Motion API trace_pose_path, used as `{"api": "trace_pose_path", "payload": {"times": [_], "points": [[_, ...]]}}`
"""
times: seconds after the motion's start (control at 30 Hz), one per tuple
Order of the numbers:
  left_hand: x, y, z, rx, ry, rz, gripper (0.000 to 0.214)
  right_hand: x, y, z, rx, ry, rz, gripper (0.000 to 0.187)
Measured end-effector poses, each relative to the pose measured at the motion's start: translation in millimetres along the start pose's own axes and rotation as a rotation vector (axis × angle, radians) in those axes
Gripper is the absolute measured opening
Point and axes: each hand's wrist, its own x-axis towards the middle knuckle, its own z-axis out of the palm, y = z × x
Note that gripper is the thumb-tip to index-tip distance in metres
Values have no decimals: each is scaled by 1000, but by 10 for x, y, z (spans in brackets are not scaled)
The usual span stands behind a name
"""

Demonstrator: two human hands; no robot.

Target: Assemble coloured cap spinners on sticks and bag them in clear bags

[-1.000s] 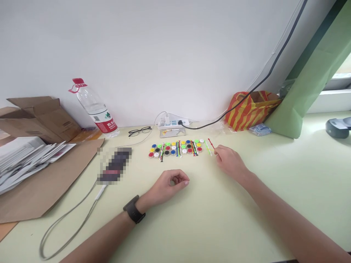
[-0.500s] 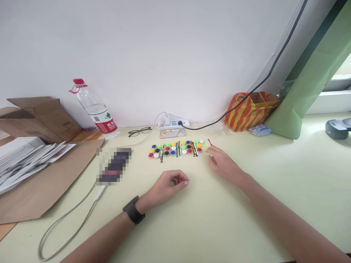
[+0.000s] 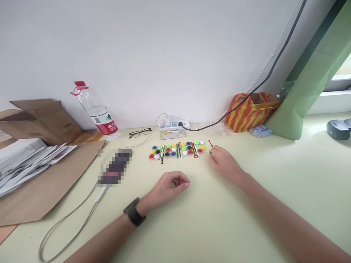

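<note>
My right hand (image 3: 225, 162) is at the right end of a row of small coloured pieces, its fingertips pinched at a red arrow-shaped stick (image 3: 210, 143) whose lower part is hidden by the fingers. Beside it lies a light green stick (image 3: 207, 145), partly covered too. Round coloured discs (image 3: 173, 154) in clear casings lie in neat groups. Bundles of thin arrow-ended sticks (image 3: 178, 150) separate these groups. My left hand (image 3: 167, 188) rests on the table in front of the row, fingers loosely curled towards the thumb, with nothing visible in them. A black watch is on that wrist.
Behind the discs stand a clear case (image 3: 172, 135) and a power strip (image 3: 172, 125) with a black cable. Glasses (image 3: 139, 133), a large water bottle (image 3: 106, 122), a blurred phone-like object (image 3: 116, 168) and cardboard (image 3: 49, 179) are left. A striped bag (image 3: 241, 113) stands back right.
My right hand has shifted slightly to the right, uncovering more of the light green stick. The left hand stays where it was, curled. The view has moved very slightly.
</note>
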Motion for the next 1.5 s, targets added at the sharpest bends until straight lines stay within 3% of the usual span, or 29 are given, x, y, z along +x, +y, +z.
{"api": "trace_pose_path", "payload": {"times": [0.17, 0.37, 0.57, 0.63, 0.83, 1.0, 1.27, 1.5], "points": [[-13, 15, -6, 4, 4, 7, 25, 1, -31, -98, -19, 69, 78, 19], [-8, 8, -5, 1, -2, 2, 24, -14, -93, -197, 40, 44, 143, 26], [-11, -20, 0, -4, 44, -6, 23, -48, -204, -209, 341, -179, 70, 28], [-13, -30, 5, 1, 56, 2, 27, -53, -218, -191, 433, -200, 53, 25], [-21, -26, 23, 35, 48, 28, 33, -33, -138, -117, 509, -63, 159, 19], [-22, -7, 17, 61, 39, 41, 30, -22, -97, -83, 397, 34, 176, 19], [-21, -7, 8, 66, 35, 43, 26, -15, -36, -35, 382, 2, 194, 22], [-23, -7, 8, 73, 35, 44, 24, 11, 0, -56, 283, 97, 166, 20]]}}
